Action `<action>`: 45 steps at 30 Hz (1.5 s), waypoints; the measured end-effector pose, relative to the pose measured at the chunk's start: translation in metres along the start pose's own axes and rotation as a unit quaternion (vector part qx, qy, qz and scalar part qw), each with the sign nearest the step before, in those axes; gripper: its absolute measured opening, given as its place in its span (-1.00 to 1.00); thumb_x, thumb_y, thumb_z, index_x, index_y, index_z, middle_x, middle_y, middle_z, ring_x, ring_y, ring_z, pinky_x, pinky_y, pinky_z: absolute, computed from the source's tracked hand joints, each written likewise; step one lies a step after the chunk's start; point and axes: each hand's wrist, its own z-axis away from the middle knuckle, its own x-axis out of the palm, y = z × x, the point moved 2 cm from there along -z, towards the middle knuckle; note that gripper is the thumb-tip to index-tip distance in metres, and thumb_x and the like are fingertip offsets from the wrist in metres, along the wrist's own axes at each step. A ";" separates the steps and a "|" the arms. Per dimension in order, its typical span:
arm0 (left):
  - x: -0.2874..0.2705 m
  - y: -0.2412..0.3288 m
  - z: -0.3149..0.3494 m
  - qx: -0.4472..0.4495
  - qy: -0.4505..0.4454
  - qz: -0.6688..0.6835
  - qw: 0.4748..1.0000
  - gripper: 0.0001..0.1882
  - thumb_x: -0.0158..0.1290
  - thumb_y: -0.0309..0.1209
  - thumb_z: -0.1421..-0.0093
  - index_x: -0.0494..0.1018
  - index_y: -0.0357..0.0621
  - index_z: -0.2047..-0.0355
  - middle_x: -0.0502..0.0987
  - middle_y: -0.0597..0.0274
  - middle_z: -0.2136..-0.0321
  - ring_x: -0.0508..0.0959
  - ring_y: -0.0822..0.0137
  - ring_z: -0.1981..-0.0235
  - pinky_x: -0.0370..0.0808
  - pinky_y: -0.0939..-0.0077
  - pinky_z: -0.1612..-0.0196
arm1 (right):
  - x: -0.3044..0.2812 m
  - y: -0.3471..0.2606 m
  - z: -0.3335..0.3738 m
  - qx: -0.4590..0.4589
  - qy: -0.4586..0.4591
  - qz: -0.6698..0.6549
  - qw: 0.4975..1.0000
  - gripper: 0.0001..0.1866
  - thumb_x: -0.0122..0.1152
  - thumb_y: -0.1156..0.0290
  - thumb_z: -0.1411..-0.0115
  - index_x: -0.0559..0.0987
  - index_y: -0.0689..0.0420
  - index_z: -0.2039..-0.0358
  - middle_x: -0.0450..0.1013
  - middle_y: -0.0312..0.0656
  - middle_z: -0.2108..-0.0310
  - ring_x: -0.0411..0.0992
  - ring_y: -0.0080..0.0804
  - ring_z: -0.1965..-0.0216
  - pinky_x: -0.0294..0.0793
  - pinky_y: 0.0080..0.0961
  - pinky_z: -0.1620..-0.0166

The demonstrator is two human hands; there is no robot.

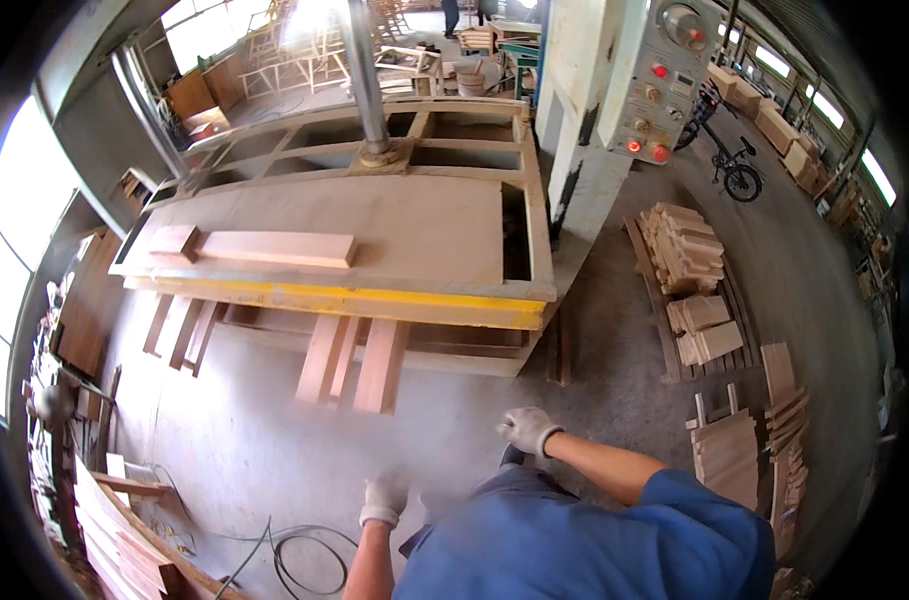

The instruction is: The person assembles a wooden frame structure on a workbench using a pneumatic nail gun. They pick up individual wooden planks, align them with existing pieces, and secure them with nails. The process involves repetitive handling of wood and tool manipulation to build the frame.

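Note:
My left hand (385, 498), in a whitish work glove, hangs low in front of my body. Its fingers are smeared by motion, and no held thing shows. My right hand (528, 430), gloved alike, is farther forward, its fingers curled in with nothing visible in them. Both hands are apart from the large press (405, 300), whose front edge carries a yellow stripe. Nearest the hands, several wooden boards (380, 368) stick out from under its top plate. On that plate lie a long wooden bar (275, 248) and a short dark wood block (177, 243).
A control panel (663, 85) with lit red buttons is on the press's right column. Stacked wood pieces (683, 250) sit on a pallet at the right, with more boards (727, 455) nearer. A black hose (310, 560) coils on the floor at left. Behind stands a bicycle (725, 160).

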 end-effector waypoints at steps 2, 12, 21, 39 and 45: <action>-0.029 0.060 0.002 -0.029 -0.013 -0.053 0.998 -0.57 0.25 -0.05 -0.35 0.71 -0.06 -0.05 0.76 -0.08 0.08 0.75 -0.04 0.02 0.65 0.12 -0.11 | -0.002 -0.061 0.001 -0.110 0.016 -0.042 0.993 -0.50 0.15 -0.07 -0.40 0.70 0.16 0.29 0.66 0.16 0.25 0.64 0.17 0.17 0.58 0.06 0.02; -0.121 0.133 0.017 0.134 0.062 -0.144 0.978 -0.85 0.21 -0.30 -0.23 0.64 -0.05 0.26 0.71 -0.02 0.23 0.69 -0.15 0.14 0.62 -0.03 0.06 | -0.023 -0.301 0.056 -0.503 0.130 -0.180 0.836 -0.80 0.57 0.44 -0.15 0.66 0.11 0.27 0.61 -0.08 0.29 0.63 -0.10 0.29 0.62 -0.21 0.24; -0.143 0.152 0.058 0.093 0.165 -0.095 0.977 -0.87 0.21 -0.24 -0.21 0.63 0.08 0.28 0.71 0.16 0.16 0.64 0.03 0.03 0.52 0.16 -0.06 | -0.009 -0.340 0.084 -0.660 0.022 -0.095 0.745 -0.75 0.59 0.34 -0.10 0.70 0.01 0.22 0.58 -0.18 0.25 0.60 -0.11 0.23 0.64 -0.17 0.17; -0.108 0.197 0.046 0.027 0.135 -0.308 0.941 -0.60 0.25 -0.21 -0.20 0.61 -0.01 -0.03 0.61 0.09 -0.07 0.47 0.02 -0.27 0.24 0.02 -0.47 | -0.015 -0.295 0.040 -0.626 0.030 -0.095 0.774 -0.77 0.51 0.39 -0.12 0.54 0.05 0.41 0.53 -0.15 0.35 0.57 -0.06 0.32 0.60 -0.12 0.22; -0.078 0.170 0.042 0.053 0.138 -0.291 0.945 -0.64 0.20 -0.22 -0.29 0.63 0.03 -0.07 0.64 0.04 -0.04 0.54 0.00 -0.20 0.36 -0.03 -0.34 | -0.012 -0.287 0.027 -0.590 -0.022 -0.111 0.800 -0.80 0.48 0.40 -0.14 0.57 0.11 0.43 0.55 -0.11 0.38 0.57 -0.03 0.32 0.60 -0.12 0.21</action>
